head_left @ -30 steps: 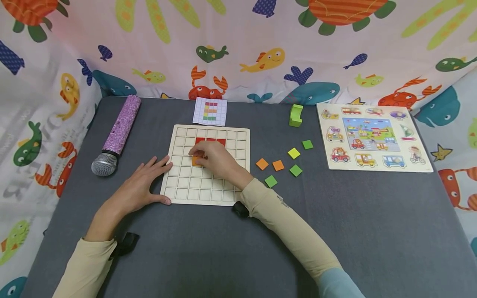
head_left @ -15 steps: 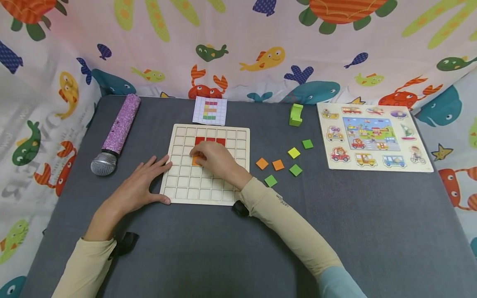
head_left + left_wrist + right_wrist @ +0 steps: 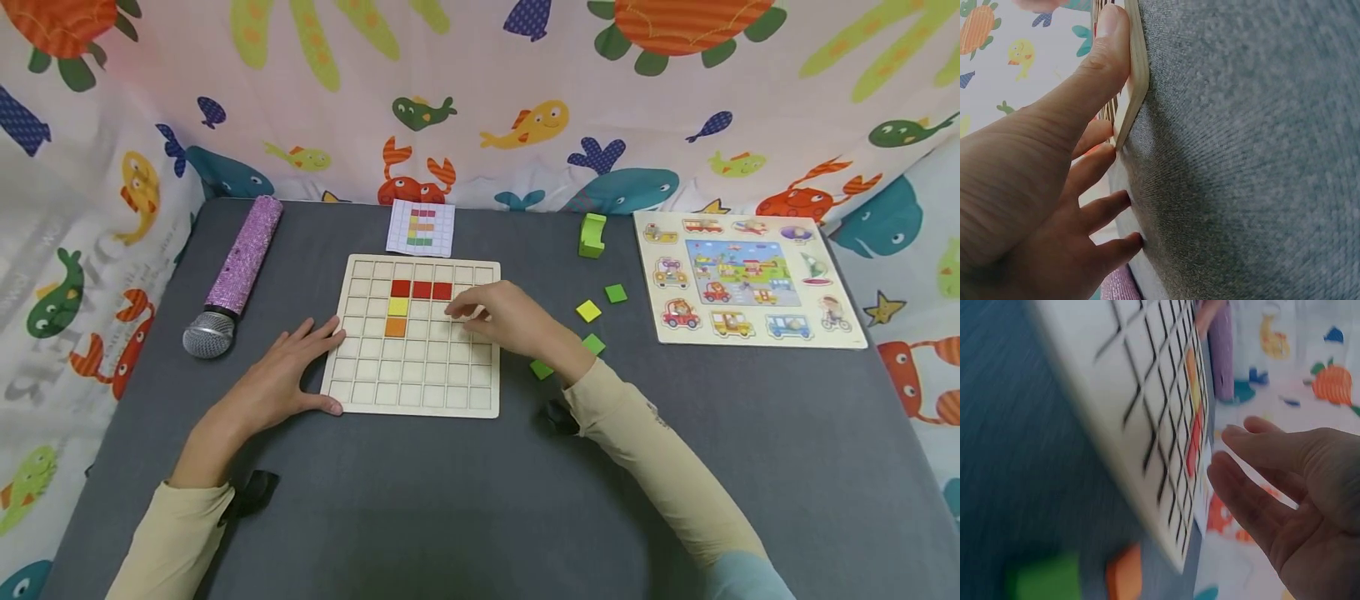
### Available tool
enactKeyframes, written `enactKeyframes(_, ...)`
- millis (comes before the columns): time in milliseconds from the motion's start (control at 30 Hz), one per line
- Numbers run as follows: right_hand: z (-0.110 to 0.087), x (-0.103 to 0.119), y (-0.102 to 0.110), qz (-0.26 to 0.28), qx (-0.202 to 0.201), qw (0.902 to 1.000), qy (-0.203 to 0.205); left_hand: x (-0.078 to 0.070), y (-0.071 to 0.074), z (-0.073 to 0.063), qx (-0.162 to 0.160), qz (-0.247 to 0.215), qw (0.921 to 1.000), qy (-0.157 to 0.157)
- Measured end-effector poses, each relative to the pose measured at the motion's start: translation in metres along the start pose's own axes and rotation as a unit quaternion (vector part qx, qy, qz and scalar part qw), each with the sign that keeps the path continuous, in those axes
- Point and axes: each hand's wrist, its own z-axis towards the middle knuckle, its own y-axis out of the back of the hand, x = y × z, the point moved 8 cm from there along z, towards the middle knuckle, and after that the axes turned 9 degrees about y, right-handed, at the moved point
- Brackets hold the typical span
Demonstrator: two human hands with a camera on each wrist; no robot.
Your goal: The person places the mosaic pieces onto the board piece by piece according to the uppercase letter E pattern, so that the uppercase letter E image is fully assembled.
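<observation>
Head view: the square wooden grid board [image 3: 415,348] lies flat on the grey tabletop [image 3: 450,500], and from where I stand everything else sorts itself around it. Three red tiles [image 3: 422,290] run left to right across its far part; a yellow tile [image 3: 397,307] and then an orange tile [image 3: 395,327] line up below the leftmost red, toward the board's near edge.

The left hand [image 3: 288,369] is spread and grips nothing, its thumb resting on the board's near-left corner. The right hand [image 3: 510,321] hangs over the board's right part, fingers loosely bent; the right wrist view shows nothing between thumb and fingertips.

What counts here, I'd judge, is the side the loose tiles lie on: off the board's right edge, on the wrist side of that right hand. A loose yellow tile [image 3: 588,311] and a loose green tile [image 3: 616,293] lie there uncovered, two more green tiles [image 3: 594,343] peep out around the wrist, and the right wrist view catches a loose orange tile [image 3: 1124,573] near that edge. Being square, they have no long axis to match. The right hand is nearer; the left is across the board. A pattern card [image 3: 421,227] lies just beyond the board's far edge.
</observation>
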Motion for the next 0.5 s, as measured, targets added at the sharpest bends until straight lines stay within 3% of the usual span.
enactKeyframes(200,-0.035,-0.022,0.014,-0.035,0.025,0.9985,-0.035,0.001,-0.001,-0.002,0.0,-0.003,1.0,0.003)
enactKeyframes(333,-0.05,-0.032,0.015,-0.039,0.047,0.9974,-0.037,0.001,-0.002,-0.002,-0.001,-0.003,1.0,0.005)
enactKeyframes(500,-0.061,-0.042,0.017,-0.022,0.029,0.9985,-0.04,0.001,-0.001,-0.002,-0.001,-0.006,1.0,0.002)
